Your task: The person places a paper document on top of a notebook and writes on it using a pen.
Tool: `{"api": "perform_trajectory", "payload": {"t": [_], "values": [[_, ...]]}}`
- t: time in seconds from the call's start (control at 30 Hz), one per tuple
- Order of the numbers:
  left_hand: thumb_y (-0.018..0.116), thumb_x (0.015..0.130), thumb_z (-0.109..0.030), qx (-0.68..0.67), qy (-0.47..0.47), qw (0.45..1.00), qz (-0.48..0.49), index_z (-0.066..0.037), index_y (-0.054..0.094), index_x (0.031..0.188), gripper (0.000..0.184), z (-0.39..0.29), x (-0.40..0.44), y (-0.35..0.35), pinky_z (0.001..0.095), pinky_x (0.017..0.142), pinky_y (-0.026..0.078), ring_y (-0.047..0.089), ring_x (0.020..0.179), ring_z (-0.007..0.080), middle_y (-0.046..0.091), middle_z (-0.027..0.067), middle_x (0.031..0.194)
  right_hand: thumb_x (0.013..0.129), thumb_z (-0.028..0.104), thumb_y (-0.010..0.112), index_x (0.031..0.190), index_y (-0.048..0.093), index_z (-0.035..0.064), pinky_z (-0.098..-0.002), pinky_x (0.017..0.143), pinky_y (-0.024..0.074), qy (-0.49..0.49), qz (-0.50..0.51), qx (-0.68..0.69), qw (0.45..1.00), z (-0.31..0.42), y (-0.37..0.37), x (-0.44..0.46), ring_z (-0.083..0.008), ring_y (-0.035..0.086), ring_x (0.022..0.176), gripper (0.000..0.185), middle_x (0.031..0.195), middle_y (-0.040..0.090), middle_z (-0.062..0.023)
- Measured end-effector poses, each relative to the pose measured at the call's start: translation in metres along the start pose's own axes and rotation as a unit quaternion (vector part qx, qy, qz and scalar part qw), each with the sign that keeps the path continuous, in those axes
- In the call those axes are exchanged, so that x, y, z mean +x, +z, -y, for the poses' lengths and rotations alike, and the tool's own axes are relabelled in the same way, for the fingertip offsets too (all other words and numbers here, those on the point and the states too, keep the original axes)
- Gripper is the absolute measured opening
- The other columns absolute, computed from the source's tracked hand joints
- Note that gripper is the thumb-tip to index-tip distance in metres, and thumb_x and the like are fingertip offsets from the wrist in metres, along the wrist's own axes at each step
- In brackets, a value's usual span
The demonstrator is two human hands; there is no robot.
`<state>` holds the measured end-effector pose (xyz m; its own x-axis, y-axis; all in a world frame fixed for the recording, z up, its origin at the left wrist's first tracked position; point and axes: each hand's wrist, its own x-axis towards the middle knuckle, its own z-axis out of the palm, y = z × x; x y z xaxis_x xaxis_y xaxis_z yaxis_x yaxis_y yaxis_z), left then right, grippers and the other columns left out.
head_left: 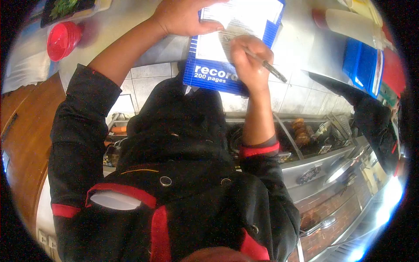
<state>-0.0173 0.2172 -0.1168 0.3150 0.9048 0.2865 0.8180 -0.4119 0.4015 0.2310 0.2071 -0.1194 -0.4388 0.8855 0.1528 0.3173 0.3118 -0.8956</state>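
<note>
The blue cardboard-covered record book (209,78) lies at the near edge of the pale, smooth tabletop (115,32), its near end jutting toward the person, probably for easy reach. It seems to serve as firm backing for the white printed paper (212,47). The left hand (181,16) rests on the far left, thumb across the sheet, apparently to steady it; whether its fingers grip cannot be told. The right hand (252,61), apart from it, clasps a slim dark pen (273,70) at a slant, seemingly for control; its tip is hidden.
</note>
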Motion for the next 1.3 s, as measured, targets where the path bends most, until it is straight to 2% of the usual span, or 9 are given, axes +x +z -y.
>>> {"api": "perform_trajectory", "payload": {"t": [0.2, 0.53, 0.7, 1.0, 1.23, 1.3], "values": [[0.082, 0.070, -0.043, -0.001, -0.001, 1.000, 0.001, -0.013, 0.064, 0.126, 0.066, -0.0005, 0.0004, -0.0006, 0.0527, 0.112, 0.032, 0.040, 0.140, 0.0370, 0.051, 0.0138, 0.145, 0.084, 0.006, 0.072, 0.087, 0.072, -0.0016, -0.0290, 0.064, 0.0519, -0.006, -0.018, 0.013, 1.000, -0.0018, -0.0006, -0.0013, -0.0157, 0.065, 0.071, 0.008, 0.081, 0.072, -0.0102], [0.082, 0.070, -0.044, 0.000, -0.006, 1.000, 0.005, -0.014, 0.064, 0.126, 0.066, 0.0006, -0.0004, -0.0004, 0.0524, 0.111, 0.032, 0.040, 0.141, 0.0367, 0.051, 0.0136, 0.146, 0.085, 0.007, 0.073, 0.087, 0.072, -0.0015, -0.0277, 0.063, 0.0513, 0.004, 0.004, 0.003, 1.000, -0.0021, -0.0004, -0.0016, -0.0138, 0.064, 0.069, 0.009, 0.080, 0.071, -0.0088], [0.082, 0.070, -0.044, -0.001, -0.011, 1.000, 0.012, -0.014, 0.064, 0.126, 0.066, 0.0010, -0.0008, 0.0003, 0.0523, 0.112, 0.031, 0.039, 0.142, 0.0363, 0.051, 0.0135, 0.147, 0.084, 0.008, 0.073, 0.086, 0.072, -0.0013, -0.0292, 0.064, 0.0524, -0.022, -0.013, -0.020, 0.999, 0.0002, -0.0004, -0.0002, -0.0155, 0.065, 0.069, 0.009, 0.080, 0.072, -0.0104], [0.081, 0.071, -0.045, -0.001, -0.009, 1.000, 0.012, -0.014, 0.064, 0.127, 0.066, 0.0016, -0.0009, 0.0004, 0.0529, 0.112, 0.030, 0.038, 0.142, 0.0365, 0.050, 0.0138, 0.147, 0.084, 0.007, 0.071, 0.085, 0.071, -0.0014, -0.0303, 0.065, 0.0529, 0.005, -0.009, -0.021, 1.000, -0.0010, -0.0002, -0.0010, -0.0177, 0.066, 0.070, 0.009, 0.080, 0.072, -0.0111], [0.081, 0.071, -0.044, -0.001, -0.017, 1.000, 0.022, -0.014, 0.064, 0.128, 0.066, 0.0012, -0.0011, -0.0009, 0.0527, 0.113, 0.029, 0.037, 0.143, 0.0361, 0.050, 0.0137, 0.147, 0.084, 0.006, 0.072, 0.085, 0.071, -0.0004, -0.0305, 0.066, 0.0532, -0.021, -0.021, -0.029, 0.999, 0.0004, 0.0003, 0.0003, -0.0180, 0.067, 0.070, 0.007, 0.081, 0.072, -0.0115], [0.081, 0.071, -0.044, -0.001, -0.017, 1.000, 0.021, -0.014, 0.064, 0.128, 0.067, 0.0012, -0.0015, -0.0007, 0.0526, 0.113, 0.029, 0.037, 0.143, 0.0359, 0.050, 0.0136, 0.148, 0.082, 0.009, 0.071, 0.077, 0.068, 0.0030, -0.0402, 0.064, 0.0550, -0.030, -0.045, -0.005, 0.999, -0.0005, 0.0036, 0.0015, -0.0316, 0.069, 0.069, 0.008, 0.075, 0.069, -0.0139]]}}
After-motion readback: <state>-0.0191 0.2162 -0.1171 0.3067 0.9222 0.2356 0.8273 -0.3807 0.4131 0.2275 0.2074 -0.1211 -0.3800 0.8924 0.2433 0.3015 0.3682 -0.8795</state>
